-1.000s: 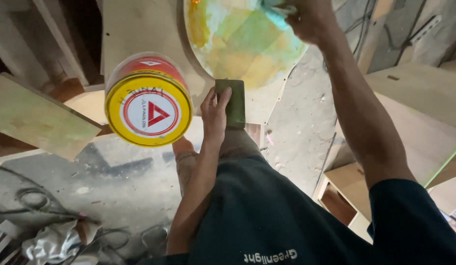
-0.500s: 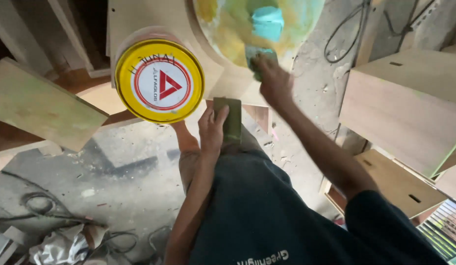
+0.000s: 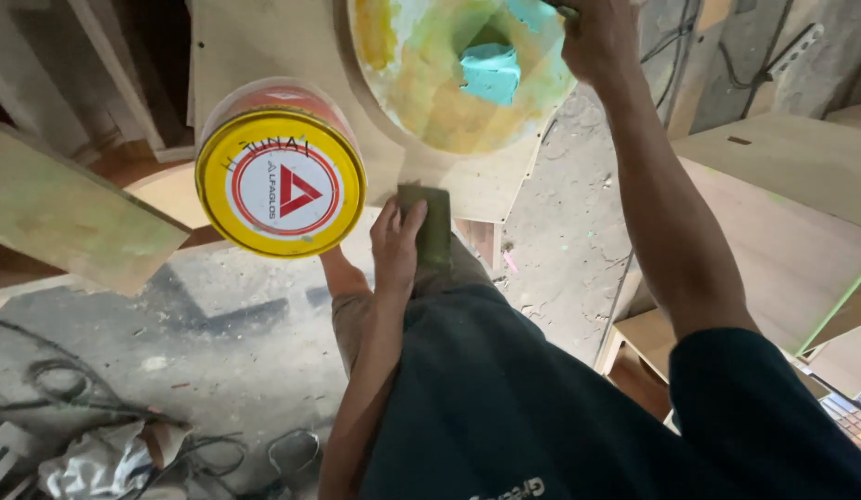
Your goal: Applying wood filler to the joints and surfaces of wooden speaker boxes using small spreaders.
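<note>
Left hand point(image 3: 395, 243) pinches a dark green sanding block point(image 3: 432, 225); right hand point(image 3: 599, 39) presses closed against the paint-stained round wooden panel point(image 3: 430, 93) beside a yellow-lidded tin point(image 3: 280, 181).

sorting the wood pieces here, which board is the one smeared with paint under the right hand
The round wooden board under the right hand, smeared yellow, green and teal. The flat panels at right are bare wood.

A woodworking workshop: cut plywood panels point(image 3: 773, 231) lean about a dusty concrete floor point(image 3: 218, 315), tangled cables point(image 3: 97, 389) lie loose, and a yellow-lidded tin point(image 3: 280, 181) stands nearby.
</note>
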